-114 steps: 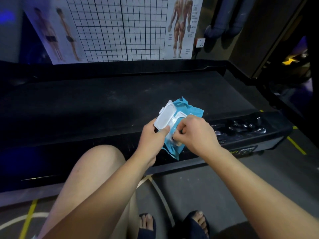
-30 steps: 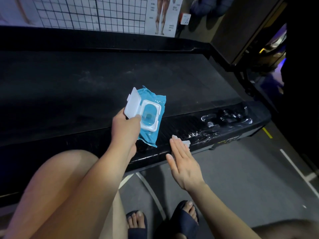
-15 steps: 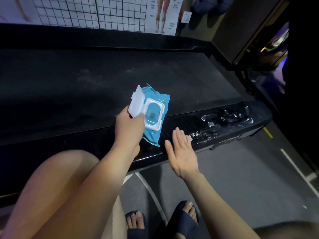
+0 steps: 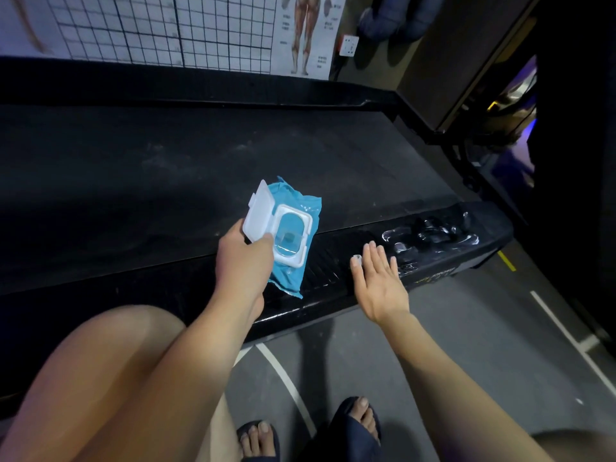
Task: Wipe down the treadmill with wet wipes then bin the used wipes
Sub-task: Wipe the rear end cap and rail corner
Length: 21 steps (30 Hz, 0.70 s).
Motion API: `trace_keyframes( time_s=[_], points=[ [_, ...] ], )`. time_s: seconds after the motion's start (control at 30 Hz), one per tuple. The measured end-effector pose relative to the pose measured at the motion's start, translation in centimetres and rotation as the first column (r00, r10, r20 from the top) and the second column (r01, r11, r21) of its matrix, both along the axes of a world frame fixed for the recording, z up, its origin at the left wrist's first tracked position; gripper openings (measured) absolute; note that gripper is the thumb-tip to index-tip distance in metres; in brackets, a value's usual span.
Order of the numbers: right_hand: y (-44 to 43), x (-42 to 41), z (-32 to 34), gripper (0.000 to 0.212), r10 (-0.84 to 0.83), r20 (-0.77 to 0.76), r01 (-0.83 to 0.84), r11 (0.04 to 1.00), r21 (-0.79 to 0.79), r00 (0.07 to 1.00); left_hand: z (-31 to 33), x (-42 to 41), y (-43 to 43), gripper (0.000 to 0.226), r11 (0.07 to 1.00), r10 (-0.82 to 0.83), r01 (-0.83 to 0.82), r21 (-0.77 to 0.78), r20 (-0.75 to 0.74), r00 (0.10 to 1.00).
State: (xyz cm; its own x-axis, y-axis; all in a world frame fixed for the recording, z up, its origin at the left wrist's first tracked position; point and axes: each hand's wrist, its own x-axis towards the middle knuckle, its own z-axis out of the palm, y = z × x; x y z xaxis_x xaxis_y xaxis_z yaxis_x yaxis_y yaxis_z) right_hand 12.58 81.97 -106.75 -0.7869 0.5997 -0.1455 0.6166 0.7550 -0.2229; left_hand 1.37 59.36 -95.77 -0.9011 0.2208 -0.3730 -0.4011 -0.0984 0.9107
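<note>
Left hand [image 4: 240, 263], wipes pack [image 4: 290, 233], perhaps sealed

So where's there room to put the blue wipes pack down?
The treadmill belt has the most room: the wide dark stretch between the far rail and the near side rail, beyond the wipes pack. That rail is crowded: left hand gripping the pack, right hand flat, crinkled plastic at its end. Only a narrow strip shows between the hands.

Blue wipes pack [image 4: 306, 208], lid open, over treadmill [image 4: 166, 168].
</note>
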Motion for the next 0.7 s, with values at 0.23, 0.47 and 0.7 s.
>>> trace_keyframes(
  time_s=[0.23, 0.47, 0.7],
  points=[
    [-0.6, 1.5, 0.5, 0.061, 0.015, -0.204, -0.042, 0.990, -0.132, 0.979, 0.2, 0.0, 0.5, 0.035, 1.000, -0.011, 0.011, -0.021, -0.020, 1.000],
    [-0.6, 4.2, 1.0, 0.047, 0.065, -0.249, -0.113, 0.976, -0.184, 0.966, 0.2, 0.2, 0.1, 0.035, 0.999, -0.011, 0.011, -0.036, -0.014, 1.000],
    [-0.7, 2.0, 1.0, 0.058, 0.197, -0.036, -0.199, 0.976, -0.089, 0.980, 0.0, 0.1, 0.3, 0.034, 0.999, -0.020, 0.019, -0.032, -0.031, 0.999]
  ],
)
